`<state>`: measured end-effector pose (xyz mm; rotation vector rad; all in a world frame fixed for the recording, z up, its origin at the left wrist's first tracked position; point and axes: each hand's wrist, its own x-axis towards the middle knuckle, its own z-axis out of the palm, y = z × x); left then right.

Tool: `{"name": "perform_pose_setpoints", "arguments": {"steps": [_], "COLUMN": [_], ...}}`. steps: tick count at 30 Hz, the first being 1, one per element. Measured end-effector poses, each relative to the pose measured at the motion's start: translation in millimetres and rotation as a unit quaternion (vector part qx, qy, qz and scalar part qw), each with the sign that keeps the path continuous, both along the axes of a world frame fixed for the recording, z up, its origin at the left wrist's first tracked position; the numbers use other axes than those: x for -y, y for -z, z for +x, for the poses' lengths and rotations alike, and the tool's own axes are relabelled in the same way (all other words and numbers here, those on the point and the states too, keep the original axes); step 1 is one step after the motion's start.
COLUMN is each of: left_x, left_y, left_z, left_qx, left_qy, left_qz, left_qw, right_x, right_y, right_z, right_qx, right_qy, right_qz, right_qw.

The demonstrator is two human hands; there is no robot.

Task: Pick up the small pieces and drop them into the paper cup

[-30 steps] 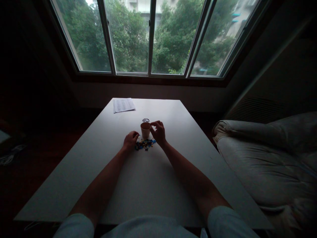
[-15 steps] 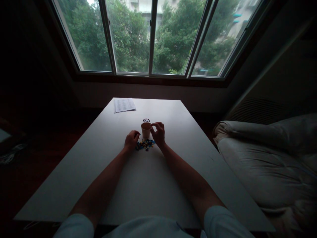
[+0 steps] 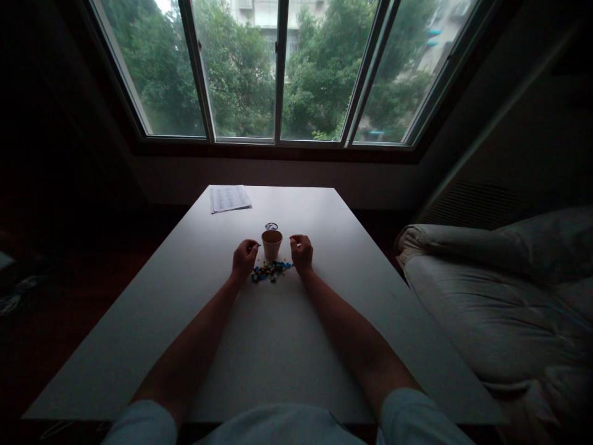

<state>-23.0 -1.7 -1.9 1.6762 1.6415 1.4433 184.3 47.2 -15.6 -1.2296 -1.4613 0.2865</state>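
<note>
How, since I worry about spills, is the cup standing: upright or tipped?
Upright: the cup has its open rim on top, narrower base down on the table.

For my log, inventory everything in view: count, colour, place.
Table: one, white, centre
Cup: one, light brown, upright on table
Small pieces: many, blue, yellow, dark, near side of cup
Round item: one, dark-rimmed, behind cup
Papers: uncounted, white, table's far-left corner
Window: one, dark-framed, beyond table
Trees: several, green, outside
Padded seat: one, pale, right side
Tangle: one, pale, left floor
Left hand: one, left of cup, pinching tiny blue piece
Right hand: one, right of cup, holding unclear
Sleeves: two, grey-blue, bottom edge
</note>
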Motion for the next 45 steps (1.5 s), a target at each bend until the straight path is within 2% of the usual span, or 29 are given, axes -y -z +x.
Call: {"name": "perform_pose_setpoints", "arguments": {"steps": [3,6,15,22,25,29,32,38,40,42,45], "left_x": [-3,-7,-7,-8,-12,-14,-10,0,2,4,5], "left_y": [-10.6,-14.4,-8.7,-5.8,-4.5,-2.2,1.5,10.8,13.6,15.8,16.9], "left_z": [7,17,29,16,-4,-35,-46,-33,-26,-22,-18], "left_qx": [0.022,0.051,0.086,0.085,0.046,-0.009,-0.082,-0.175,-0.197,-0.209,-0.213], "left_qy": [0.008,0.037,0.038,0.008,0.001,0.026,0.030,0.065,0.058,0.050,0.056], "left_qz": [0.023,0.035,0.010,0.039,0.032,-0.023,-0.053,-0.103,-0.096,-0.081,-0.067], "left_qw": [0.999,0.997,0.996,0.996,0.998,0.999,0.995,0.977,0.974,0.973,0.973], "right_x": [-2,-2,2,2,1,1,2,1,-4,-11,-21], "right_y": [4.9,5.1,2.5,4.2,5.5,6.1,5.5,7.3,8.6,8.8,6.5], "right_z": [2,0,-3,-3,-2,0,0,-5,-3,4,23], "right_qx": [-0.008,-0.011,-0.001,0.010,0.010,0.003,-0.002,-0.054,-0.052,-0.028,0.056], "right_qy": [0.008,0.005,-0.008,-0.014,-0.016,-0.025,-0.044,-0.101,-0.113,-0.114,-0.129], "right_qz": [-0.016,-0.014,-0.005,-0.018,-0.022,-0.029,-0.053,-0.109,-0.117,-0.126,-0.154], "right_qw": [1.000,1.000,1.000,1.000,1.000,0.999,0.998,0.987,0.985,0.985,0.978]}}
